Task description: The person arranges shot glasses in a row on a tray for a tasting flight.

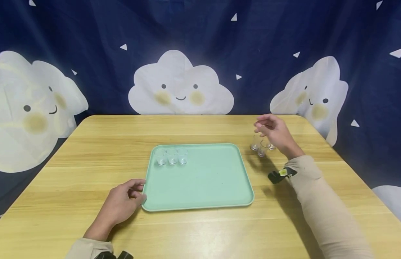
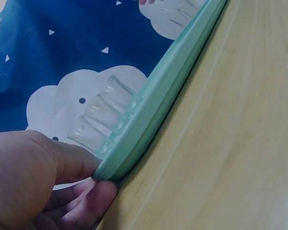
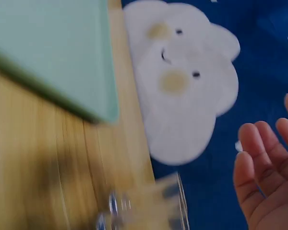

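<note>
A mint-green tray (image 1: 203,183) lies on the table, and my left hand (image 1: 121,203) holds its left edge. In the left wrist view, the thumb is at the rim of the tray (image 2: 151,103) and a fingertip sits beneath it. Three small clear glasses (image 1: 172,158) stand in a row in the tray's far left corner. To the right of the tray, my right hand (image 1: 278,135) hovers over a group of clear glasses (image 1: 264,149), holding nothing. Its fingers (image 3: 252,139) are loosely bent in the right wrist view, where a blurred glass (image 3: 175,203) shows below.
The wooden table (image 1: 64,187) extends around the tray. Behind it hangs a dark blue curtain (image 1: 100,21) printed with smiling clouds. A black wrist camera (image 1: 278,176) is strapped to the right sleeve.
</note>
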`<control>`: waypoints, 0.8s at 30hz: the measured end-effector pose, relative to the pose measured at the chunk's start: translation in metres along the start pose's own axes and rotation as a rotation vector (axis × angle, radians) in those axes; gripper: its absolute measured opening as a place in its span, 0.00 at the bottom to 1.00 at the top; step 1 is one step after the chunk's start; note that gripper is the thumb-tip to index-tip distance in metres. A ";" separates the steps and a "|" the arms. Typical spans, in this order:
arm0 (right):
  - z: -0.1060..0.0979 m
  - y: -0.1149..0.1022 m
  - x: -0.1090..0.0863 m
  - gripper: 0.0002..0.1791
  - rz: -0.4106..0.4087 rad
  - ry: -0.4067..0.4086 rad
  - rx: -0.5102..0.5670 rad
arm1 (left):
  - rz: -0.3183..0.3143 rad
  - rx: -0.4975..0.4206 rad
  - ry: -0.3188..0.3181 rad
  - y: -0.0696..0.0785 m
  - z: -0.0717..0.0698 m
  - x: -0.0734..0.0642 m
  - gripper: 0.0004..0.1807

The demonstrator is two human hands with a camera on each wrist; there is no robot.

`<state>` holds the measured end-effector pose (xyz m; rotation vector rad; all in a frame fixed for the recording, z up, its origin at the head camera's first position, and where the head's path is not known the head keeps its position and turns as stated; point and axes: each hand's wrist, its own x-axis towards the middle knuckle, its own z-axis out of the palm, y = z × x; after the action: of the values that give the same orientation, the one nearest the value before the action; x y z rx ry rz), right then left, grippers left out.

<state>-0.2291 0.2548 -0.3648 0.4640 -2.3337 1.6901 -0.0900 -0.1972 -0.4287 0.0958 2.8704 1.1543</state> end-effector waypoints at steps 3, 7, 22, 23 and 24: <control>-0.019 0.009 -0.004 0.07 -0.006 0.082 0.089 | 0.000 -0.004 0.002 0.000 0.000 0.000 0.21; -0.040 0.024 -0.010 0.05 0.011 0.187 0.208 | 0.002 -0.005 0.006 -0.001 0.001 0.000 0.21; -0.076 0.064 -0.028 0.23 0.377 0.029 -0.012 | -0.013 -0.010 -0.007 0.000 0.000 -0.001 0.22; -0.076 0.067 -0.028 0.26 0.386 -0.012 -0.032 | -0.012 -0.010 -0.008 0.000 0.000 -0.001 0.22; -0.075 0.069 -0.029 0.29 0.389 -0.044 -0.030 | -0.011 -0.010 -0.008 0.000 0.000 -0.001 0.22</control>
<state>-0.2294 0.3499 -0.4124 0.0393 -2.6067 1.8128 -0.0894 -0.1971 -0.4289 0.0845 2.8543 1.1632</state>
